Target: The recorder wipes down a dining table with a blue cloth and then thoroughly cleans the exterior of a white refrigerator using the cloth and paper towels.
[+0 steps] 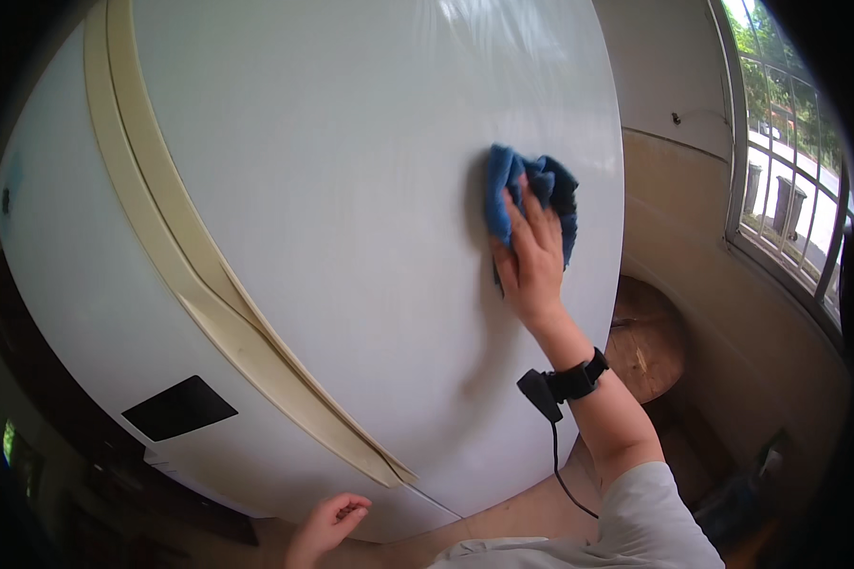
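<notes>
My right hand (534,263) presses a bunched blue cloth (502,185) flat against a large white door (327,235), apparently a refrigerator's. The fingers spread over the cloth, near the door's right edge. A black strap with a small device (569,384) circles my right wrist, and a thin black cable hangs from it. Low in the picture, my left hand (334,523) is loosely curled near the bottom of the appliance, with nothing visible in it. Cream handle trim (206,299) runs along the seam between this door and a second white door (78,235).
A black rectangular panel (180,408) is on the second door. On the right, a barred window (790,156) is set in the wall (690,206). A round brown wooden surface (644,341) stands beside the appliance, above dim items on the floor.
</notes>
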Tool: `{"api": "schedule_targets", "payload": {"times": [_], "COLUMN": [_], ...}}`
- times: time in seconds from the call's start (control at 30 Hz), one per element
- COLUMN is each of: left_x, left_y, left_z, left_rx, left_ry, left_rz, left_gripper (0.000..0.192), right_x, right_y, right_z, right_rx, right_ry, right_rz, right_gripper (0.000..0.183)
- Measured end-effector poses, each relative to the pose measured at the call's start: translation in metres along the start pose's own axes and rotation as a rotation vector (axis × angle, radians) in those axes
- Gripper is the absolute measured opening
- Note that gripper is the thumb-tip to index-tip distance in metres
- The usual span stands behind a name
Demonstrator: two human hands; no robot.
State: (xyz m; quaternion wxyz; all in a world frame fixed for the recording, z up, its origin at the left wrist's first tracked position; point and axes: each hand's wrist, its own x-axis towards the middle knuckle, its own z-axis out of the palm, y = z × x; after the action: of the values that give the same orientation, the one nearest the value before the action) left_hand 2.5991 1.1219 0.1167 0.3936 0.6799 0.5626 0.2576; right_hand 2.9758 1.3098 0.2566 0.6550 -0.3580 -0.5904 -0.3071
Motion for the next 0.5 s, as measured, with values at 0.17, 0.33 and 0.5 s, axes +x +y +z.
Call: {"api": "schedule_targets", "payload": {"times": [0.17, 0.33, 0.5], "left_x": [-0.002, -0.024, -0.048], "left_y": [0.007, -0.013, -0.038], "left_z": [-0.004, -0.012, -0.01], "left_rx": [0.004, 0.044, 0.03], "left_ry": [-0.11, -0.159, -0.205], "left_rz": [0.034, 0.029, 0.008], "left_gripper": [0.016, 0.014, 0.014], "right_x": [-0.119, -0.142, -0.157], "right_y": [-0.076, -0.113, -0.126], "right_z": [-0.032, -0.072, -0.083], "right_rx": [0.922, 2.023, 1.759], "right_ry": [-0.22, 0.086, 0.315], "right_rz": [0.621, 1.637, 1.734], "right_gripper": [0.033, 0.05, 0.046]}}
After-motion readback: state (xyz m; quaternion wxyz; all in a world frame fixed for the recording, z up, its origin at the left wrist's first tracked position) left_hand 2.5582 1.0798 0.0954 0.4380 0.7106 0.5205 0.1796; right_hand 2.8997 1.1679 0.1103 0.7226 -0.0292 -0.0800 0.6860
